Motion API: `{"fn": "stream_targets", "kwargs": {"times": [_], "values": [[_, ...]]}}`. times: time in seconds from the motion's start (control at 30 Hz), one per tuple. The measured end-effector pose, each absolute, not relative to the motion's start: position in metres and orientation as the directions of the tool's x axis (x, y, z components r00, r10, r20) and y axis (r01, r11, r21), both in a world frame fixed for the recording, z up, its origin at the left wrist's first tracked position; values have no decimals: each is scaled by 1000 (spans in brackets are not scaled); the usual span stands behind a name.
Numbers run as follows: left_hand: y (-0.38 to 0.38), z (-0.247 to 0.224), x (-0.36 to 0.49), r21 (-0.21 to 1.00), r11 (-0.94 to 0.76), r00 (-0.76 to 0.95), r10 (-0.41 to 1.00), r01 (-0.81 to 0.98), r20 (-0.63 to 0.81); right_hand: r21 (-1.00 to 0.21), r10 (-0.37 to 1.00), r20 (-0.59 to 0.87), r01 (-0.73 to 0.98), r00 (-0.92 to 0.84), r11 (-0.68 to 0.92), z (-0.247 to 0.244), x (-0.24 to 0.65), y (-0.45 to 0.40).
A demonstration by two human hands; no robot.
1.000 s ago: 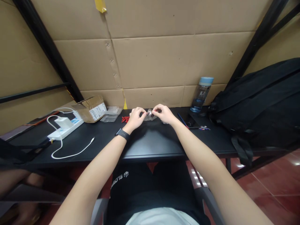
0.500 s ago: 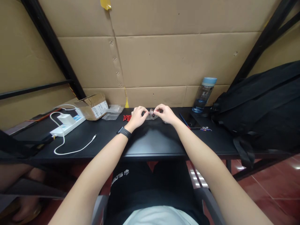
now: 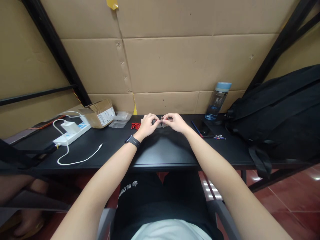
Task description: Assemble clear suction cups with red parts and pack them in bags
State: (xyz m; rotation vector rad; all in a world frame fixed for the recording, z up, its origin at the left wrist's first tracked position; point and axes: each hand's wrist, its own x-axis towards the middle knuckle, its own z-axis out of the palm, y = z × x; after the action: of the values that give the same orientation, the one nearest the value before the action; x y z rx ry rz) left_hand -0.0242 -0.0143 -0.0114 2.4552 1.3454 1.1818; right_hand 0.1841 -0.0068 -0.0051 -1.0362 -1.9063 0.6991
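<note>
Over the back of the black table, my left hand (image 3: 149,124) and my right hand (image 3: 176,122) face each other with fingertips pinched. Between them is a small dark, shiny piece (image 3: 161,121), seen nearly edge-on; its kind is too small to make out. Both hands grip it, one from each side. Beneath the fingers lies a clear plastic bag (image 3: 163,125), partly hidden by the hands. Right beside my left hand is a pile of small red pieces (image 3: 135,125). A dark watch (image 3: 132,141) is on my left wrist.
To the left stand an open cardboard box (image 3: 100,115), clear bags (image 3: 120,119) and a white power strip (image 3: 72,134) with a cable (image 3: 80,162). On the right are a phone (image 3: 205,129), keys (image 3: 219,137), a water bottle (image 3: 217,101) and a black backpack (image 3: 282,116). Someone's legs show at lower left.
The small dark piece has turned from a broader face to nearly edge-on. My right fingers have shifted slightly left and down, closer to my left fingers.
</note>
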Motion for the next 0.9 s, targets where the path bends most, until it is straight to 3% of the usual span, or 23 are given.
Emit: {"fn": "stream_targets", "kwargs": {"times": [0.33,0.7,0.9], "values": [[-13,-10,-25,450,-631,293,732,632,614,-946,894,317,-36,-317,323,-8,177,-14],[-13,-11,-24,472,-630,258,728,617,635,-952,881,306,-96,-360,291,-4,177,-17],[-9,-12,-25,501,-654,253,717,567,649,-969,926,237,-135,-293,205,2,175,-19]]}}
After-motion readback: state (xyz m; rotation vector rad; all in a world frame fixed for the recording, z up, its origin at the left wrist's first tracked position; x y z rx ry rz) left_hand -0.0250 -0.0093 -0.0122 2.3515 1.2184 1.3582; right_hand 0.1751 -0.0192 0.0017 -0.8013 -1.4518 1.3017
